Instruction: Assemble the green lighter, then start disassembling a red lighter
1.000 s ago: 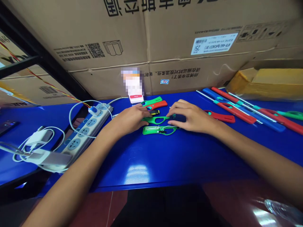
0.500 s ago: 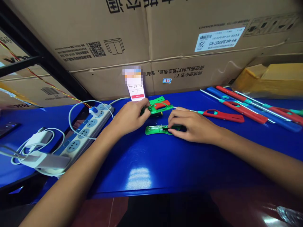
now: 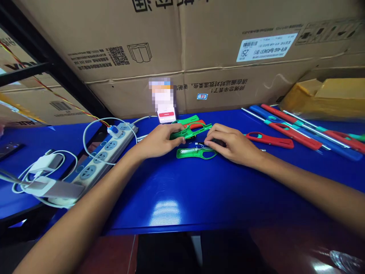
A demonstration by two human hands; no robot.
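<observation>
My left hand (image 3: 159, 142) is closed around the wide end of a green lighter casing half (image 3: 192, 132), raised a little above the table and slanting up to the right. Below it, a second green casing half (image 3: 182, 155) lies open side up, with a clear tube inside and a looped handle at its right. My right hand (image 3: 235, 145) pinches a small black part (image 3: 219, 142) above that loop; a thin white wire shows by the fingertips. Behind the raised half, a red piece and another green piece are partly hidden.
Red and blue long-necked lighters (image 3: 296, 133) lie to the right on the blue table (image 3: 182, 190), before a yellow-brown box (image 3: 327, 93). A phone (image 3: 166, 110) leans on the large carton (image 3: 199, 45). Left stands a power strip (image 3: 99, 152) with chargers and looped cables.
My right hand has lifted the black part up from the lower casing half, whose loop now shows. The casing half in my left hand has moved slightly and more of it is visible.
</observation>
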